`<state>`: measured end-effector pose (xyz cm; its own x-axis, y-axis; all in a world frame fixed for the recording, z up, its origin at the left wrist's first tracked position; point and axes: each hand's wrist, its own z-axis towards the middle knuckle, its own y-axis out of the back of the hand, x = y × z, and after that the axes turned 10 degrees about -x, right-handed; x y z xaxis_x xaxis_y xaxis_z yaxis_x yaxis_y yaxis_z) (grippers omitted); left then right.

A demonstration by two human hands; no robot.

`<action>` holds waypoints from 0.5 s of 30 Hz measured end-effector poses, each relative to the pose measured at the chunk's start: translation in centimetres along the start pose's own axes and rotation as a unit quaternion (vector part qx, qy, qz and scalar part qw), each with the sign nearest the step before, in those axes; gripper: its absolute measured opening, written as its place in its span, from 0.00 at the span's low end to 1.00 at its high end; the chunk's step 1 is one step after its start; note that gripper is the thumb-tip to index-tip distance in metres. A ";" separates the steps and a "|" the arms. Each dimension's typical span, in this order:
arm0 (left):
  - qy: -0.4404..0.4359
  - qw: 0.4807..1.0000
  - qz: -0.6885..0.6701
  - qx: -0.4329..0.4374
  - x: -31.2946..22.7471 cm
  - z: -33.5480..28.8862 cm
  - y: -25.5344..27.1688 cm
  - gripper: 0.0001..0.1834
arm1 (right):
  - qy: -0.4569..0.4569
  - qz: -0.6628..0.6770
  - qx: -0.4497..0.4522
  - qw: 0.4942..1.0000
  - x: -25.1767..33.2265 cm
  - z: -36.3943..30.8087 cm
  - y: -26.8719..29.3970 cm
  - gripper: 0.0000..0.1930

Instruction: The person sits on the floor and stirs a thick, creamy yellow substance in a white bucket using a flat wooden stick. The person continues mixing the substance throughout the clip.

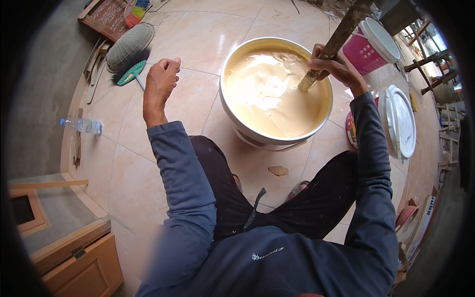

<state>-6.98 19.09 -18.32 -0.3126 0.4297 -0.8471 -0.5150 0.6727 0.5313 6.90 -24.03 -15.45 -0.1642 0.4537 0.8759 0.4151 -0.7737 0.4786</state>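
A large white bucket [232, 111] of thick, glossy cream-coloured paint [267, 94] stands on the floor in front of my knees. My right hand [336, 64] is wrapped round a long, stained wooden stick [344, 34] above the bucket's right side. The stick slants, its lower end dipping into the paint and its top reaching toward the upper right. Out to the left of the bucket, my left hand [162, 84] hangs in the air with its fingers curled in, and nothing shows in it.
A green-headed broom [131, 74] and a plastic bottle [89, 126] lie at the left. On the right are a pink bucket [363, 52] and a tub with a white lid [403, 121]. A brownish flake [278, 171] lies between my feet. Wooden cabinet doors [86, 267] are at lower left.
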 end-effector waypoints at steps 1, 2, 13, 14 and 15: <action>-0.001 1.000 -0.003 0.002 0.0 0.0 0.0 0.24 | -0.015 0.016 0.002 1.000 -0.3 -0.3 0.1 0.13; 0.000 1.000 -0.005 -0.001 0.0 -0.1 0.1 0.24 | -0.024 0.036 0.005 0.999 -0.8 -0.7 0.0 0.14; 0.012 0.999 0.027 0.034 0.1 0.7 -0.6 0.26 | 0.102 0.225 -0.118 0.962 1.3 -3.0 4.5 0.11; 0.005 1.000 0.020 0.020 0.2 0.7 -0.8 0.25 | 0.121 0.231 -0.130 0.957 1.8 -3.0 4.7 0.11; -0.003 1.000 0.013 0.005 0.2 0.6 -1.0 0.24 | 0.137 0.241 -0.137 0.951 2.2 -3.0 4.7 0.10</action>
<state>-6.04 18.88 -18.97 -0.3214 0.4496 -0.8334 -0.4993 0.6674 0.5526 5.84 -28.00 -11.12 -0.2569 -0.0871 0.9625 0.2598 -0.9655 -0.0180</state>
